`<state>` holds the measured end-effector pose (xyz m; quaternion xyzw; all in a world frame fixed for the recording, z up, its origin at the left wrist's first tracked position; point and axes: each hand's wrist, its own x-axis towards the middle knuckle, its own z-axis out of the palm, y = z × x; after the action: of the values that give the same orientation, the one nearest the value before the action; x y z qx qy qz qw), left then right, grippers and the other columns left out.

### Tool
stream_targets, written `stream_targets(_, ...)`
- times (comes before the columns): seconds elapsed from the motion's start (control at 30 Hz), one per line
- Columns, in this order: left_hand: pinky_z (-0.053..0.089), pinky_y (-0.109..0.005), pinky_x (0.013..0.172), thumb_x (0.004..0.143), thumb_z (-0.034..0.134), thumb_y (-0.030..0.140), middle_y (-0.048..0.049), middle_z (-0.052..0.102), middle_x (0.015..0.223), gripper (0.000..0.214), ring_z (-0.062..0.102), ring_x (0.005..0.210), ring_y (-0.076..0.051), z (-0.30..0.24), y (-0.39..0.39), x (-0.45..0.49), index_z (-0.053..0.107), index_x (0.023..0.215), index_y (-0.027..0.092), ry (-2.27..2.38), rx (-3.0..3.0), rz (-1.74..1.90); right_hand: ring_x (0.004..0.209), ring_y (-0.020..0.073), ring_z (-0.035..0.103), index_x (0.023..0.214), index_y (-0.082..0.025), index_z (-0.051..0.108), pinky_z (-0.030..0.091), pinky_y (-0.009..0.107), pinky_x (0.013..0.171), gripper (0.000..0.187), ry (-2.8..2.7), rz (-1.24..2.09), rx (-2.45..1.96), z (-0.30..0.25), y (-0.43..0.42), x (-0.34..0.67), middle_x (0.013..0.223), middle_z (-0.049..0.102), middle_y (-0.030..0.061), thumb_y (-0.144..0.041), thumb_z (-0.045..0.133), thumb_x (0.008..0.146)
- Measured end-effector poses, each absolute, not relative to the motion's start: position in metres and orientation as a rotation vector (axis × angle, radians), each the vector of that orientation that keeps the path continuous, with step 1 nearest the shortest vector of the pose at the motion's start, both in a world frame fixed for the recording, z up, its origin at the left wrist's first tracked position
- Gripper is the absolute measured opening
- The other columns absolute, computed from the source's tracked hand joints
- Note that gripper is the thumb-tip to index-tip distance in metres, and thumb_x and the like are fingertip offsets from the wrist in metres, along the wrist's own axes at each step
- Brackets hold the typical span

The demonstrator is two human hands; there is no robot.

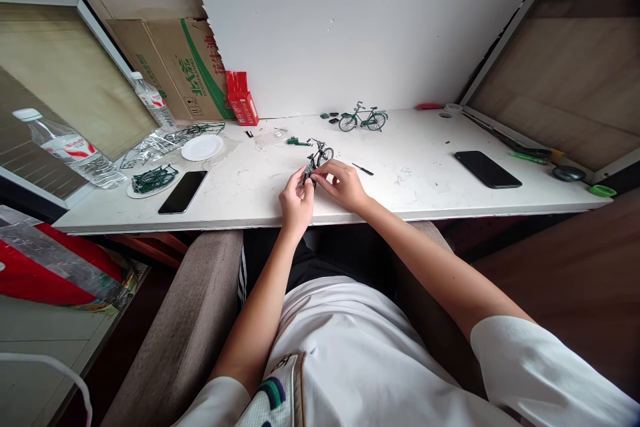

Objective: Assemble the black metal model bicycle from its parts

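Observation:
A small dark model bicycle [320, 152] is held near the front of the white table, its handlebar and front wheel pointing away from me. My left hand [297, 199] is closed around its rear part from the left. From the right, the fingertips of my right hand [343, 185] pinch at the same rear end, close to my left thumb. The rear wheel is partly hidden by my fingers. Whether a tiny part sits in my right fingertips cannot be made out. A green model bicycle [363, 119] stands complete-looking at the back of the table.
Small green parts [299, 142] and a thin dark tool [363, 169] lie near my hands. Left are a black phone [183, 192], a white plate [202, 147], green sprues [154, 179], a red box [242, 100] and two water bottles [75, 150]. Another phone [488, 169] lies right.

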<state>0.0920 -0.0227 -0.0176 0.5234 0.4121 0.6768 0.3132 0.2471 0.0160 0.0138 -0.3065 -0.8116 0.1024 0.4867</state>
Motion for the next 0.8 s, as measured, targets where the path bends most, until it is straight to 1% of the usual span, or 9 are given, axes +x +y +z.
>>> stream_targets(0.13,0.06,-0.046,0.109,0.094,0.073,0.053,-0.0181,0.075,0.132,0.053,0.073,0.124,-0.032,-0.016,-0.0241,0.0918,0.073,0.133,0.018,1.092,1.382,1.788,0.084,0.0208,0.068,0.105,-0.024,0.076,0.053,0.033,0.062,0.035,-1.991,0.247,-0.762,0.0137,0.0158,0.2471,0.099,0.076,0.0095,-0.052,0.055,0.107)
stream_targets(0.27,0.063,-0.042,0.103,0.095,0.071,0.056,-0.0174,0.078,0.123,0.051,0.076,0.116,-0.03,-0.0146,-0.0245,0.0909,0.075,0.128,0.017,1.12,1.377,1.811,0.083,0.0204,0.067,0.103,-0.024,0.075,0.053,0.033,0.063,0.035,-2.011,0.241,-0.748,0.0135,0.0151,0.2473,0.099,0.075,0.0091,-0.051,0.054,0.108)
stream_targets(0.4,0.064,-0.039,0.096,0.097,0.068,0.057,-0.0177,0.079,0.118,0.051,0.077,0.112,-0.029,-0.0158,-0.0235,0.0908,0.076,0.126,0.016,1.157,1.398,1.825,0.088,0.0213,0.068,0.103,-0.023,0.075,0.054,0.034,0.069,0.032,-2.031,0.222,-0.707,0.0121,0.0154,0.2469,0.096,0.073,0.0089,-0.048,0.055,0.108)
stream_targets(0.63,0.065,-0.036,0.094,0.099,0.065,0.056,-0.0187,0.079,0.121,0.053,0.078,0.111,-0.028,-0.0147,-0.0259,0.0915,0.075,0.127,0.013,1.213,1.46,1.814,0.085,0.0215,0.064,0.095,-0.023,0.072,0.052,0.035,0.069,0.026,-2.006,0.184,-0.631,0.0106,0.0181,0.2454,0.09,0.069,0.0074,-0.043,0.059,0.107)
stream_targets(0.8,0.066,-0.038,0.096,0.098,0.067,0.055,-0.018,0.08,0.121,0.052,0.079,0.11,-0.03,-0.011,-0.0287,0.0932,0.077,0.127,0.013,1.203,1.436,1.824,0.084,0.0213,0.062,0.093,-0.023,0.069,0.05,0.035,0.07,0.022,-1.999,0.158,-0.621,0.0115,0.0173,0.2456,0.089,0.068,0.0065,-0.038,0.059,0.107)
